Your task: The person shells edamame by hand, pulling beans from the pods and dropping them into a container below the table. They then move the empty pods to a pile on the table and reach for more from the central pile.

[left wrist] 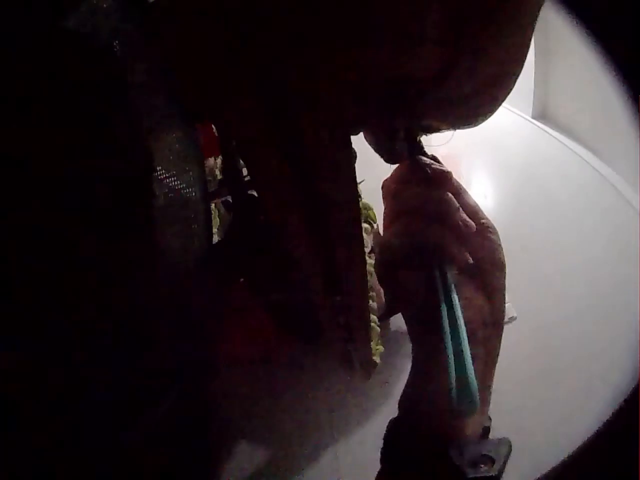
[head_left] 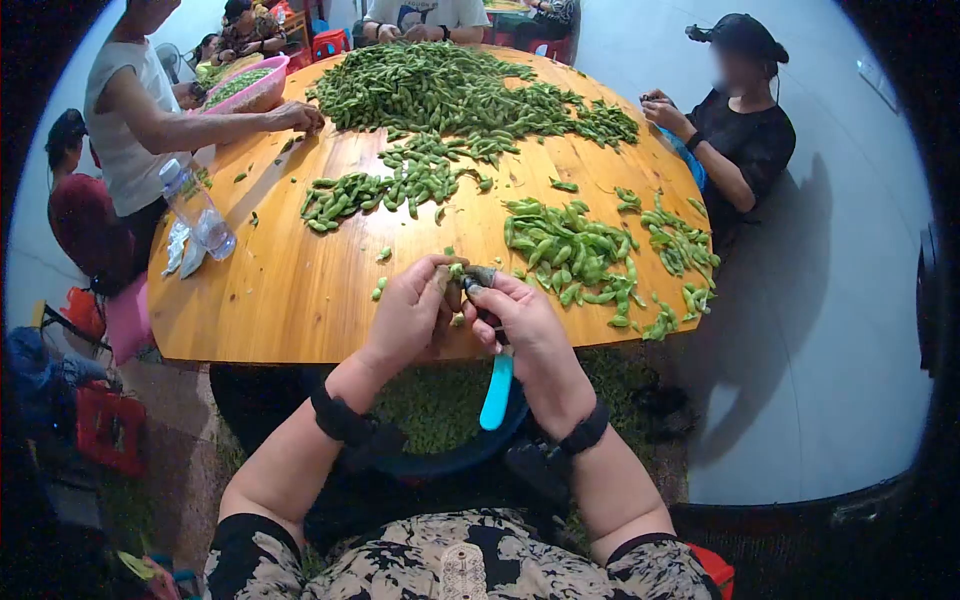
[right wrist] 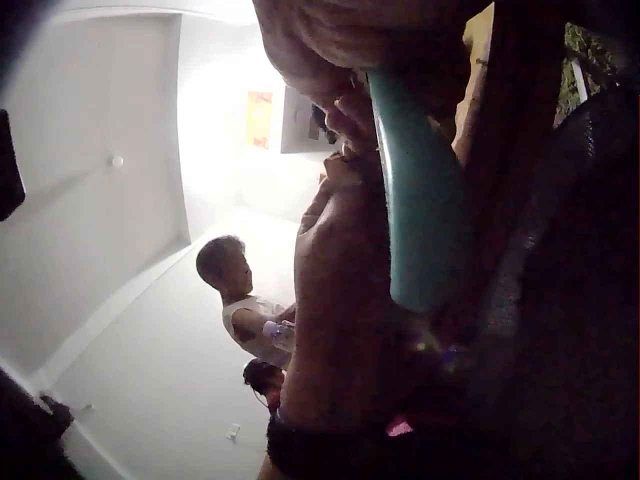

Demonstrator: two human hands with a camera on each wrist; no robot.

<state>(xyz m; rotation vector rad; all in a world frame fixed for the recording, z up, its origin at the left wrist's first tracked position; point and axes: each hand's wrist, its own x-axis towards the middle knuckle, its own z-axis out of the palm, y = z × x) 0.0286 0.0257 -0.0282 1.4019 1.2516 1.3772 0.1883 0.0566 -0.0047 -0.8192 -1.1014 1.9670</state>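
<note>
At the table's near edge, the left hand (head_left: 408, 308) pinches a small green piece (head_left: 457, 271) between thumb and fingertips. Close beside it the right hand (head_left: 530, 335) curls round a tool whose turquoise handle (head_left: 496, 392) sticks out below the palm. The fingertips of both hands meet around a dark part. In the left wrist view the right hand (left wrist: 440, 225) and the handle (left wrist: 458, 345) show in dim light. The right wrist view has the turquoise handle (right wrist: 420, 200) close up; the left hand (right wrist: 345, 290) lies beside it, mostly in shadow.
Green pods (head_left: 570, 245) lie right of the hands, with a large heap (head_left: 430, 85) farther back on the wooden table (head_left: 280, 310). A bottle (head_left: 205, 220) stands at left. Below the edge sits a tub of green beans (head_left: 430, 410). Several people surround the table.
</note>
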